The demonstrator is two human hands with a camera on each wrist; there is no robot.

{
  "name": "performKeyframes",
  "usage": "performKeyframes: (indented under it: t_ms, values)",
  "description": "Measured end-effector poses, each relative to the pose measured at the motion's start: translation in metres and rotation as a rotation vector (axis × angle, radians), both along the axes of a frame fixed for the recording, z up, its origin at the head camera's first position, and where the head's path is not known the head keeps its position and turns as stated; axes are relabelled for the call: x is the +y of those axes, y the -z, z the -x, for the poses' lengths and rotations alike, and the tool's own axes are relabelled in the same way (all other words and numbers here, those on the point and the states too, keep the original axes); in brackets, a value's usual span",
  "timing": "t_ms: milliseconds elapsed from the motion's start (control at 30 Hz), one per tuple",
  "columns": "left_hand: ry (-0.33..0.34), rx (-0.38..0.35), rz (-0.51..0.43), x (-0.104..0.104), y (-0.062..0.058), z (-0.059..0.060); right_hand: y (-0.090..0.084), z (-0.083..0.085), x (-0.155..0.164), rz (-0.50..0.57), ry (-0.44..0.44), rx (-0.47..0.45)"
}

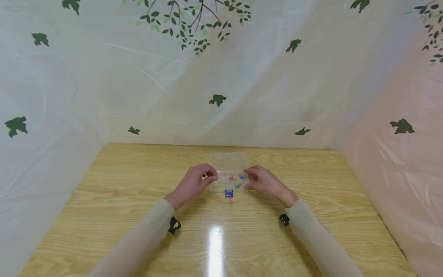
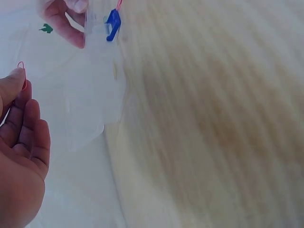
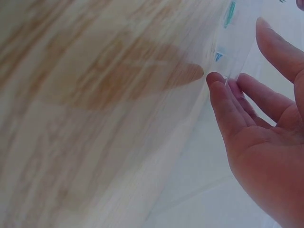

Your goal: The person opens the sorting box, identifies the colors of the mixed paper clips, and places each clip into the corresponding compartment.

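A clear plastic box (image 1: 226,189) with compartments lies on the table, its transparent lid (image 1: 227,161) raised at the back. Inside are a green paper clip (image 1: 237,186), a red one (image 1: 232,177), something blue (image 1: 241,177) and something yellow (image 1: 219,187). My left hand (image 1: 198,180), over the box's left end, pinches a red paper clip (image 2: 23,81) between thumb and forefinger. At the right end, my right hand (image 1: 264,182) holds the box, thumb toward the front and fingers toward the back. A blue latch (image 1: 229,193) shows at the box's front.
One pinkish-red paper clip (image 1: 230,202) lies on the wooden table (image 1: 214,246) just before the latch. Behind the table hangs a pale sheet (image 1: 155,96) printed with leaves and birds. Dark wrist devices (image 1: 174,225) sit under both sleeves.
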State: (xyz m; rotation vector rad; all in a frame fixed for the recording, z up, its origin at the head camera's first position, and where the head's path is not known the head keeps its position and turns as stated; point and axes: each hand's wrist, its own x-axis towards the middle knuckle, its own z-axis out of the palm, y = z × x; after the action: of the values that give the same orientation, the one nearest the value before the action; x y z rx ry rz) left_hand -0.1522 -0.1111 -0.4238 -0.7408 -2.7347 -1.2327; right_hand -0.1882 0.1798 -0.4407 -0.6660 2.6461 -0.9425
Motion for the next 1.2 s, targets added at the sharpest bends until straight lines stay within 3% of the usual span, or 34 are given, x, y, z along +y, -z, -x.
performKeyframes:
  t_ms: [267, 500, 1200]
  values:
    - [0.002, 0.001, 0.008, 0.002, -0.002, 0.014, 0.001, 0.001, 0.001, 0.005, -0.018, 0.013]
    - [-0.022, -0.025, 0.015, 0.002, 0.005, 0.025, 0.001, 0.002, 0.002, 0.006, -0.015, 0.018]
    - [-0.065, -0.129, 0.112, -0.003, 0.021, 0.041, -0.002, 0.001, 0.0, 0.003, -0.004, 0.01]
